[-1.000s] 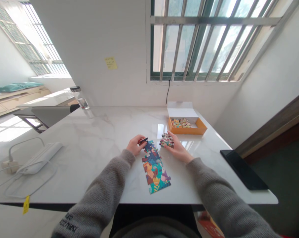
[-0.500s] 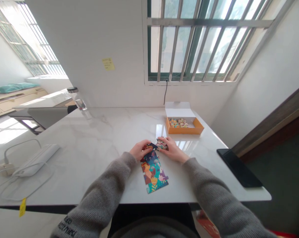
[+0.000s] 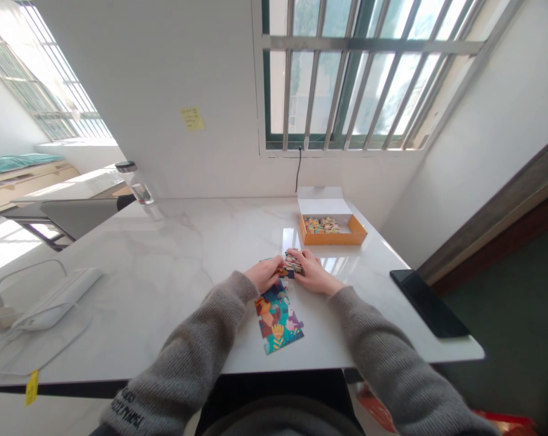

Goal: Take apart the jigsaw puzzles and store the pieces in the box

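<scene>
A partly joined jigsaw puzzle (image 3: 278, 321) lies flat near the table's front edge, showing a brown animal, a purple and white one and yellow plants on teal. Just above its top edge, my left hand (image 3: 265, 274) is closed, fingers pinched on a dark puzzle piece (image 3: 286, 274) that they partly cover. My right hand (image 3: 316, 275) wraps round a stack of puzzle pieces (image 3: 292, 261), seen edge-on, and keeps it on the table close to my left fingertips. Part of the puzzle's upper end is hidden under my left hand.
An orange box (image 3: 335, 238) with its white lid up holds more puzzle pieces (image 3: 321, 225). A black phone-like slab (image 3: 430, 303) lies at the right edge. On the left are a white power strip (image 3: 60, 300) with cables and a clear bottle (image 3: 137, 184).
My left hand has shifted right and off the puzzle's upper part, bringing a piece against the stack. My right hand stays at the stack. The view has turned slightly.
</scene>
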